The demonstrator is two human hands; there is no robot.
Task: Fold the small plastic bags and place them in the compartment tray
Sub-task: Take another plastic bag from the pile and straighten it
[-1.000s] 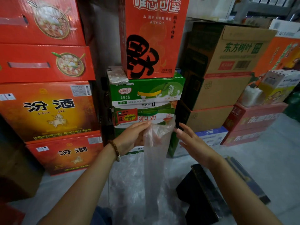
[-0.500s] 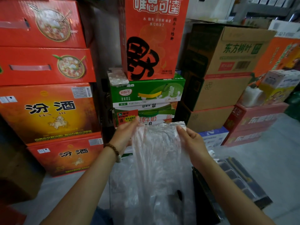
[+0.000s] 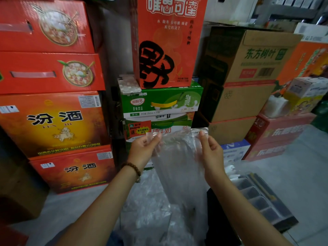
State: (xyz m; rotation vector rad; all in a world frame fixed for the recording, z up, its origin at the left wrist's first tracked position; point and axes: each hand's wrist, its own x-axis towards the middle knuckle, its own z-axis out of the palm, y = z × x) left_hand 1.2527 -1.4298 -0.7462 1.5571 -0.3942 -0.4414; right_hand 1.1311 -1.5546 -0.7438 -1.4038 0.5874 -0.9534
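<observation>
L grip (image 3: 143,148) + R grip (image 3: 211,150) pinching plastic bag (image 3: 179,166) top corners — risk: slick film, uneven pull — skewed fold/slip.

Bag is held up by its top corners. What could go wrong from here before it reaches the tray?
1. The left hand and right hand only pinch the plastic bag at its top corners, so the thin film could slip out mid-fold.
2. The bag's lower end hangs down by the loose plastic below and could snag on it or drag some along.
</observation>
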